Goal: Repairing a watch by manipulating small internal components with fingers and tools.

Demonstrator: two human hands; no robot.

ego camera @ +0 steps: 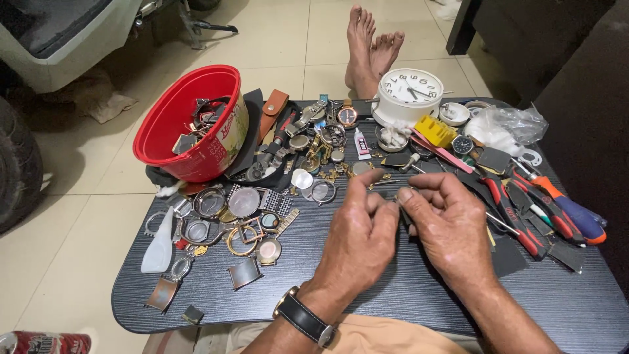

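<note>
1. The left hand (357,229) and right hand (449,226) are meeting in the middle of the frame, fingers pinching something tiny; it cannot be made out.
2. Watch parts (249,216) are lying at left on the dark table (406,295).

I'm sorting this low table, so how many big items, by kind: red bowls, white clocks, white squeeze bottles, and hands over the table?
Red bowl: 1
White alarm clock: 1
White squeeze bottle: 1
Hands, left hand and right hand: 2
Total: 5
</note>
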